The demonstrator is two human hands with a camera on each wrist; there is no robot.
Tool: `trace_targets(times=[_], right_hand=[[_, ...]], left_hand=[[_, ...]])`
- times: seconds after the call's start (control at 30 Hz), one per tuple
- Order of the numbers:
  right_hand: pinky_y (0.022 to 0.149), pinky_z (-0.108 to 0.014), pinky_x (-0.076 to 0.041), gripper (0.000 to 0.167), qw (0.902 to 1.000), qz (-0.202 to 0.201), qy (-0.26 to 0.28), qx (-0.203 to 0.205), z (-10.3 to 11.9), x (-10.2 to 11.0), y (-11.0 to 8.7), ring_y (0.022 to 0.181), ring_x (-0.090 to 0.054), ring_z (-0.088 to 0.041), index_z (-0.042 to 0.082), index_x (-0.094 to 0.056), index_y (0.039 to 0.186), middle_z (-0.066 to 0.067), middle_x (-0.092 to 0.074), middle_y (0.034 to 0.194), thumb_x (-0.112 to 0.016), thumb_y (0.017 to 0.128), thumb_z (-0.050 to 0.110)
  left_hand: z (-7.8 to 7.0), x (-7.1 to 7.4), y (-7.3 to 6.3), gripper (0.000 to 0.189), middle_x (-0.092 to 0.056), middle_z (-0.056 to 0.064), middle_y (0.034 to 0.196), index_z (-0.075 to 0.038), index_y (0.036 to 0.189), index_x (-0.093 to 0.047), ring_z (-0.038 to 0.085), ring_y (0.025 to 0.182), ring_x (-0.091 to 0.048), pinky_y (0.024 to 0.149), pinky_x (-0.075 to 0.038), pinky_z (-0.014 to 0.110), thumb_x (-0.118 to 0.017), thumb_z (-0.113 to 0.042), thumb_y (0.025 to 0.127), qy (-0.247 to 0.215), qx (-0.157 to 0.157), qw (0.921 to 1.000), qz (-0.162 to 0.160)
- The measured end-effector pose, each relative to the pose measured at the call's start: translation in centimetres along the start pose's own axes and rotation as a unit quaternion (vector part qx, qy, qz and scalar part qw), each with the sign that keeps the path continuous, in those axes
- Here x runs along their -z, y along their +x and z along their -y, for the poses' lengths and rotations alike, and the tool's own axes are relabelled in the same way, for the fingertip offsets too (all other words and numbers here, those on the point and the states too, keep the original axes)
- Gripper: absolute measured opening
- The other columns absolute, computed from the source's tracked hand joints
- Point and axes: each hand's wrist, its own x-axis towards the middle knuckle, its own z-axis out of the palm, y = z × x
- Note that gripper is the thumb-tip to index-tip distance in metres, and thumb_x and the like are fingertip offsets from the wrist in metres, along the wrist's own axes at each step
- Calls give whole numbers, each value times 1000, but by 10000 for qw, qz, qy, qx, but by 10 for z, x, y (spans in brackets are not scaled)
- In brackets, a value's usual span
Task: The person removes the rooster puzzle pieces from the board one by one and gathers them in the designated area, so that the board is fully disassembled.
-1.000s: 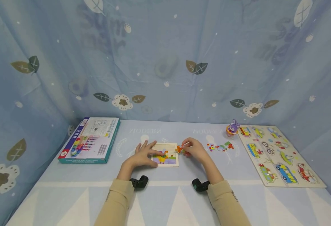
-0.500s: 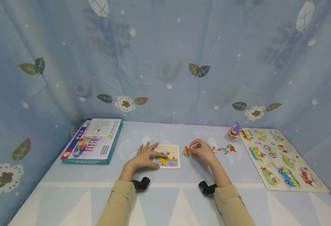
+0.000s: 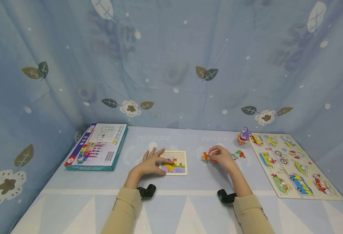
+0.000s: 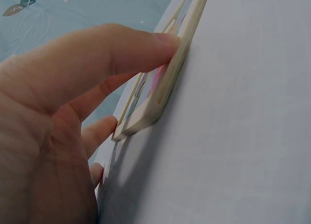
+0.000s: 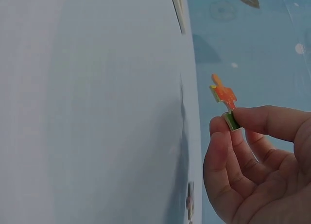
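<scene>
My left hand (image 3: 149, 163) rests with spread fingers on the left part of a small wooden puzzle tray (image 3: 186, 163). In the left wrist view its thumb (image 4: 146, 49) presses on the tray's pale rim (image 4: 170, 78). A bright picture of puzzle pieces (image 3: 178, 169) fills the lower part of the tray; bare wood shows above it. To the right, my right hand (image 3: 223, 159) pinches an orange and green puzzle piece (image 5: 225, 94) between thumb and fingertips. It is held apart from the tray. Loose puzzle pieces (image 3: 240, 154) lie beyond that hand, partly hidden by it.
A boxed toy set (image 3: 96, 148) lies at the back left. At the right lies a large vehicle puzzle board (image 3: 294, 165), with a small purple and orange toy figure (image 3: 243, 136) by its far left corner. A patterned blue curtain (image 3: 171, 65) stands behind the table.
My right hand has moved right with the puzzle piece, away from the tray and toward the loose pieces. My left hand has stayed on the tray. The head view has shifted slightly.
</scene>
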Motion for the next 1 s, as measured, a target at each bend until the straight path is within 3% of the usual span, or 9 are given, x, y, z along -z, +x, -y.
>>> trace_targets(times=[0.37,1.0], right_hand=[[63,-22,-51,32,9997,-127,162,-158,-11,25,-9,68,-57,-8,-9,-48,114,-5,-53,84,-57,85,1],[68,-26,-53,39,9981,-470,96,-384,-20,64,-20,73,-60,-8,-11,-41,122,-5,-57,87,-55,88,3]], left_hand=[[-2,1,1,47,-21,11,152,-24,114,-68,39,140,5,108,9,54,-74,-27,68,25,27,10000,-1],[0,0,-1,48,-21,11,152,-24,115,-67,38,140,7,107,10,55,-74,-27,68,30,33,10000,18]])
